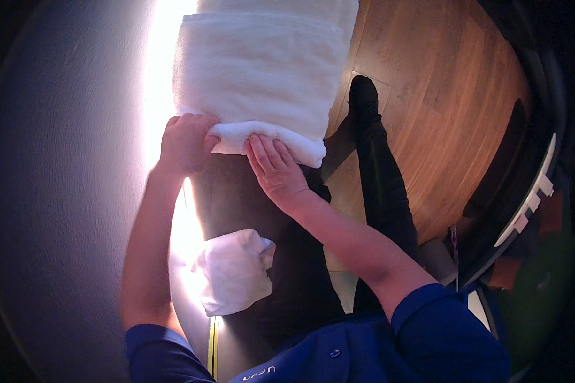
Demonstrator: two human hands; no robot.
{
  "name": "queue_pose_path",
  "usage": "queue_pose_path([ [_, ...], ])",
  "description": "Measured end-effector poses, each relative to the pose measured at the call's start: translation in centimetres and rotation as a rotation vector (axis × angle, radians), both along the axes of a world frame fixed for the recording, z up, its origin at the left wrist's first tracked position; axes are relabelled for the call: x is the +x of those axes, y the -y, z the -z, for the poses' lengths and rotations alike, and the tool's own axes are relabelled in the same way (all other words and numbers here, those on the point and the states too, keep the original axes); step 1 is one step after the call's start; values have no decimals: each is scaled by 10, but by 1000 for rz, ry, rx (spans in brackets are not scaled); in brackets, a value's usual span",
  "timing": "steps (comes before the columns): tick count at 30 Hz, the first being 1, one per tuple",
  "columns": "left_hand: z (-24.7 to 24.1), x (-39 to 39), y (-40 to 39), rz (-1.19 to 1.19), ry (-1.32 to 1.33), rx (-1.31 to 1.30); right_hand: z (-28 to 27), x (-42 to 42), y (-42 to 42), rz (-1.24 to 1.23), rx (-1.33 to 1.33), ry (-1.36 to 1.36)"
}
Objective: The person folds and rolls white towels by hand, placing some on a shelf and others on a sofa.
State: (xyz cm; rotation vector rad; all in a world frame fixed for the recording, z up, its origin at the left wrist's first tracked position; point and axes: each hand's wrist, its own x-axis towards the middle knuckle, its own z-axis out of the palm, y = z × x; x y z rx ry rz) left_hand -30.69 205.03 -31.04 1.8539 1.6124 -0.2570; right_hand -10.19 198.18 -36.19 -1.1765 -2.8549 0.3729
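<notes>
A white towel (258, 72) lies flat ahead of me, its near edge rolled into a thick band. At the left end of this roll, my left hand (189, 143) grips the cloth, with its fingers curled over it. My right hand (277, 172) rests on the near side of the roll, fingers close together and pointing away from me; its palm is not wrapped around the towel. Nearer to my body, a crumpled white cloth (237, 273) lies on the left, beside my dark trouser leg.
A textured grey wall (72, 167) with a bright light strip along its edge stands on the left. Wood flooring (441, 110) lies to the right, under my black shoe (364, 95). A curved white rim (527, 206) with small tabs is at the far right.
</notes>
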Motion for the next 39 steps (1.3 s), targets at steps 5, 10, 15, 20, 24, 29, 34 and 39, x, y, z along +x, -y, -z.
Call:
queue_pose_path([
  [5, -5, 54, 69, 105, 120, 313, 13, 9, -16, 1, -69, -169],
  [10, 50, 61, 80, 44, -86, 449, 1, 2, -44, 70, -198, -273],
  [15, 87, 60, 69, 52, -224, 641, -15, 11, -83, 247, -676, -648],
  [20, 82, 68, 63, -10, -177, 672, -12, 26, -207, 364, -2, -612],
  [24, 74, 72, 57, -9, -161, 697, 17, 18, -246, 219, 78, -326],
  [29, 77, 68, 63, -21, -185, 710, 15, -10, -247, 95, -232, -83],
  [34, 73, 70, 52, -17, -144, 719, 33, -3, -274, 126, -46, -118],
  [39, 54, 66, 38, 16, -94, 575, 6, -4, -247, 184, 148, -235],
])
